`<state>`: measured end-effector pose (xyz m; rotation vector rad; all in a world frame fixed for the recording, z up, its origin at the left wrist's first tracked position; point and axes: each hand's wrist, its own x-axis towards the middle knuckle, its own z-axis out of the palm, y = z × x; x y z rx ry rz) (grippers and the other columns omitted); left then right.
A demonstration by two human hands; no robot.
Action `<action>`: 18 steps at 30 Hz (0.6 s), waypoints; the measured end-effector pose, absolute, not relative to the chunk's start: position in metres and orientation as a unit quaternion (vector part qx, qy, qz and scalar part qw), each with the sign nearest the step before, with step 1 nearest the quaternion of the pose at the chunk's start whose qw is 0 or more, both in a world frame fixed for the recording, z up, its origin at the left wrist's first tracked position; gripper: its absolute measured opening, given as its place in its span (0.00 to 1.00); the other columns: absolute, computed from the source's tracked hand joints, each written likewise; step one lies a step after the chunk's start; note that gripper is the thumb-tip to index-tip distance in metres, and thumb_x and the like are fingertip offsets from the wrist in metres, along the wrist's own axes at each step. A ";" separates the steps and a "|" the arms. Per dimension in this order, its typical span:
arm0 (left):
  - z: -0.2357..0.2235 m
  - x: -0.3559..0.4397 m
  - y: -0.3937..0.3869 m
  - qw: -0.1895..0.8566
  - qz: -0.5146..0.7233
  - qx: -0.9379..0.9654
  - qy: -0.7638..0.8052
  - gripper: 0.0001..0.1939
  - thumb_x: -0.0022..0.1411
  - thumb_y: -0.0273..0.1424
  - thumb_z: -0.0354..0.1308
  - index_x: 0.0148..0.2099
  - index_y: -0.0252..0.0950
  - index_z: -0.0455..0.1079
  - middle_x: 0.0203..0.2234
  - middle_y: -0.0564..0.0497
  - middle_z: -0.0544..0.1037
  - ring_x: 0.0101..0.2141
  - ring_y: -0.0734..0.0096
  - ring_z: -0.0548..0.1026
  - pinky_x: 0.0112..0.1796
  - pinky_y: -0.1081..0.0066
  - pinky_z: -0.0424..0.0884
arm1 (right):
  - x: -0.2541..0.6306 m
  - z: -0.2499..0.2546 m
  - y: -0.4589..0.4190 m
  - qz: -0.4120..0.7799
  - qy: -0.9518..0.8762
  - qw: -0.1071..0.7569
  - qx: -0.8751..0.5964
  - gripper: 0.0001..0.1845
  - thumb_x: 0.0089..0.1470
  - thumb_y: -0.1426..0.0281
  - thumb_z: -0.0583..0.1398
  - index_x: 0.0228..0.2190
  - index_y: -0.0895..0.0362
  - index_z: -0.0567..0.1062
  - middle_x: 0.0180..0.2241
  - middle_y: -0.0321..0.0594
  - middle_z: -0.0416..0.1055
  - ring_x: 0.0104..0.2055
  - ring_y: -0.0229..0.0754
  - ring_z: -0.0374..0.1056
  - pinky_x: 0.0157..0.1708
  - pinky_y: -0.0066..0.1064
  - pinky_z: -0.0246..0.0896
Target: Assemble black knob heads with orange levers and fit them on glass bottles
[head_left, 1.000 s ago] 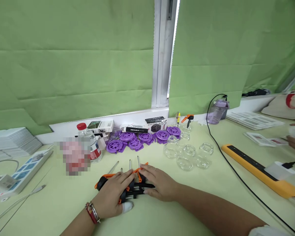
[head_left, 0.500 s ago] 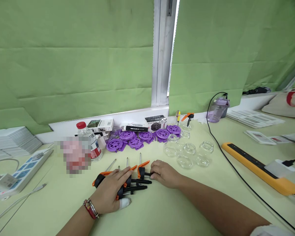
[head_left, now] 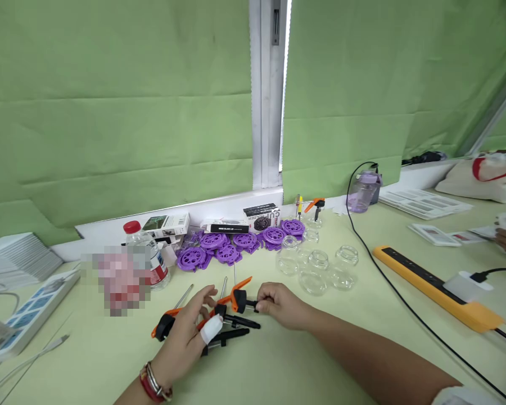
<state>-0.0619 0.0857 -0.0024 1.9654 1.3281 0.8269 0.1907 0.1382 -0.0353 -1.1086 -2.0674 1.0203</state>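
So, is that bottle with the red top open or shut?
Shut: the bottle has its red cap seated on the neck. How tightly it is screwed on, I cannot tell.

The trigger tops (head_left: 239, 301) were black with orange levers (head_left: 243, 283), and their thin rods (head_left: 185, 296) were silvery. The thumb wrap (head_left: 211, 328) was white; the bracelets (head_left: 152, 385) mixed red and silver. Purple covered the openwork discs (head_left: 213, 241), and the jars (head_left: 313, 282) were clear. The bottle (head_left: 155, 261) had a red cap (head_left: 131, 227) and a red, white and dark blue label (head_left: 157, 275). The table (head_left: 287, 365) was pale yellow-green, the wall covering (head_left: 122, 140) a stronger plain green. One power strip (head_left: 483, 319) was orange-yellow with a black band (head_left: 417, 275), the other strip (head_left: 53, 298) white with blue squares (head_left: 32, 306).
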 end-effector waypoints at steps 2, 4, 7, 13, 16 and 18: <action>0.005 -0.039 0.082 0.446 0.347 0.675 0.474 0.30 0.63 0.42 0.48 0.63 0.44 0.42 0.45 0.42 0.69 0.37 0.62 0.73 0.34 0.63 0.71 | 0.186 -0.025 0.128 0.353 -0.800 0.317 -0.367 0.08 0.51 0.66 0.60 0.27 0.58 0.71 0.28 0.35 0.67 0.29 0.35 0.62 0.29 0.25 0.56; 0.011 -0.019 0.079 0.547 0.356 0.609 0.450 0.37 0.60 0.41 0.53 0.64 0.46 0.36 0.39 0.46 0.70 0.28 0.68 0.72 0.25 0.70 0.68 | 0.183 -0.016 0.119 0.302 -0.835 0.324 -0.326 0.10 0.51 0.63 0.60 0.27 0.58 0.72 0.29 0.37 0.68 0.30 0.36 0.63 0.30 0.26 0.58; 0.012 -0.006 0.078 0.583 0.403 0.550 0.442 0.40 0.57 0.37 0.58 0.64 0.49 0.38 0.33 0.51 0.69 0.22 0.76 0.67 0.21 0.76 0.62 | 0.187 -0.005 0.114 0.188 -0.866 0.341 -0.314 0.12 0.52 0.60 0.59 0.32 0.56 0.73 0.34 0.42 0.71 0.37 0.43 0.65 0.37 0.32 0.61; 0.006 -0.031 0.087 0.549 0.485 0.477 0.486 0.22 0.48 0.33 0.65 0.46 0.39 0.65 0.29 0.54 0.70 0.19 0.81 0.62 0.17 0.80 0.56 | 0.235 0.022 0.137 -0.092 -0.710 0.405 -0.568 0.20 0.55 0.62 0.56 0.49 0.55 0.66 0.57 0.50 0.56 0.61 0.59 0.44 0.56 0.55 0.38; 0.010 -0.040 0.094 0.534 0.542 0.409 0.503 0.15 0.48 0.35 0.65 0.37 0.37 0.67 0.28 0.54 0.71 0.21 0.78 0.66 0.18 0.79 0.60 | 0.261 0.031 0.148 -0.076 -0.681 0.308 -0.660 0.21 0.52 0.64 0.58 0.47 0.58 0.66 0.53 0.57 0.58 0.57 0.65 0.50 0.51 0.57 0.46; 0.014 -0.042 0.097 0.534 0.568 0.373 0.504 0.13 0.49 0.38 0.64 0.34 0.36 0.67 0.28 0.54 0.71 0.22 0.78 0.67 0.18 0.79 0.61 | 0.270 0.035 0.149 -0.022 -0.686 0.224 -0.692 0.16 0.51 0.65 0.60 0.41 0.58 0.69 0.44 0.57 0.66 0.49 0.62 0.61 0.43 0.51 0.56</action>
